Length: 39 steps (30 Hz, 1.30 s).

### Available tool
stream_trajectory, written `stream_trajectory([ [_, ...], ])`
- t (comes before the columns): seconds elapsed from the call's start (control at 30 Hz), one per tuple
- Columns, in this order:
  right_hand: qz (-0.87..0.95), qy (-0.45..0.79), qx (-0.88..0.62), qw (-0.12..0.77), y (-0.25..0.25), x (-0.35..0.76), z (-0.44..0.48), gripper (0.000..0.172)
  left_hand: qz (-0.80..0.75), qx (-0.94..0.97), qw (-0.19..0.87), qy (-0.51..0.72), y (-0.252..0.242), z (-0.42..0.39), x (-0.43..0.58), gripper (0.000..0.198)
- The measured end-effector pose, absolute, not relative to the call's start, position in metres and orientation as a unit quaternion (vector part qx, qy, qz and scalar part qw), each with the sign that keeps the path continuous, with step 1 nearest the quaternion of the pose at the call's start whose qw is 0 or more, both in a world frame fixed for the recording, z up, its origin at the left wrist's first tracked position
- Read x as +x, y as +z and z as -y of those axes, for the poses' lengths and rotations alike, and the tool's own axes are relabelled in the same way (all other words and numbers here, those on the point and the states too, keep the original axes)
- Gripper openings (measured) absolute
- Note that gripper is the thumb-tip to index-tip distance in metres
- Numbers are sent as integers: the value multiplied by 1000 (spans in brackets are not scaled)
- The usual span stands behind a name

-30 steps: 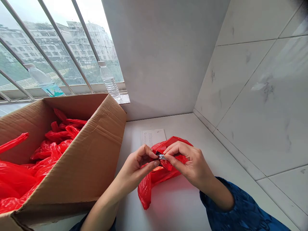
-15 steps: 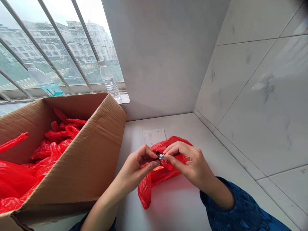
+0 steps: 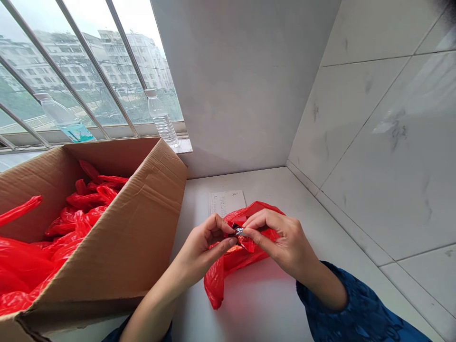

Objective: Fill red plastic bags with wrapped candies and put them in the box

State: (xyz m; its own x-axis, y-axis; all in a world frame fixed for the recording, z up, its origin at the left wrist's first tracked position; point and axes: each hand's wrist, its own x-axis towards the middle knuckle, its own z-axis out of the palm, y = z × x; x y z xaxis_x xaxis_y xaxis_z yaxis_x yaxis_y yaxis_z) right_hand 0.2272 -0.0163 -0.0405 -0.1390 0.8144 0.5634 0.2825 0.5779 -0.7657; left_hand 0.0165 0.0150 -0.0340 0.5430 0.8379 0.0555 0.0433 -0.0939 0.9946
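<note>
To your left an open cardboard box [image 3: 142, 223] holds red bags [image 3: 71, 218], and right of it, on the table [image 3: 270, 304] just nearer than a paper slip [image 3: 226, 202], your left hand [image 3: 203, 247] and right hand [image 3: 285, 242] pinch a small shiny piece [image 3: 238, 232] atop a crumpled bag [image 3: 231, 266].

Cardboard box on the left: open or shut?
Open. The cardboard box has its flaps standing up, and the red plastic bags piled inside show from above.
</note>
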Motion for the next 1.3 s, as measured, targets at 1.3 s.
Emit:
stream_trajectory([
  [1.3,721,252,-350,543,-39,229,14,7,-335,673,567,337,-38,-17,17,10],
])
